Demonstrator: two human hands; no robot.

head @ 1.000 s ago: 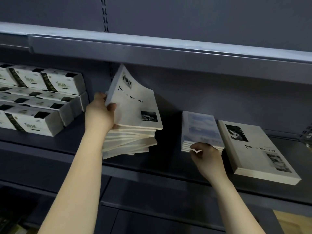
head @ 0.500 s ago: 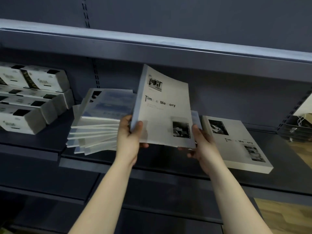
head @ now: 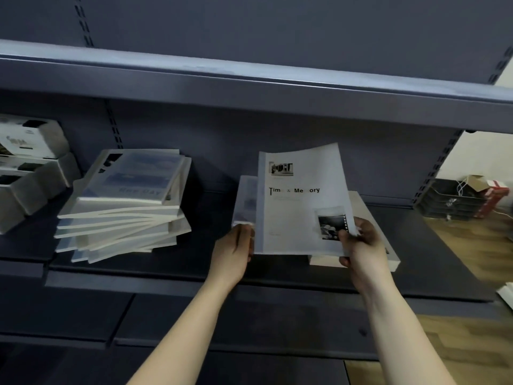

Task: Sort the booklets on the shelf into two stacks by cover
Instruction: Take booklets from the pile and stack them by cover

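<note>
Now, with the right hand (head: pixel 361 245) pinching the near right corner of the Time & Memory booklet (head: pixel 299 207) just above its matching stack (head: pixel 327 261) on the shelf (head: pixel 433 262), lower it flat, edges squared, steadied by the left hand (head: pixel 236 245), whose grip I cannot tell.

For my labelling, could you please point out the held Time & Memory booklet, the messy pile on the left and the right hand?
Time & Memory booklet (head: pixel 299 207): head view, cover's middle.
messy pile (head: pixel 119 226): head view, front page edges.
right hand (head: pixel 363 245): head view, its back.
</note>
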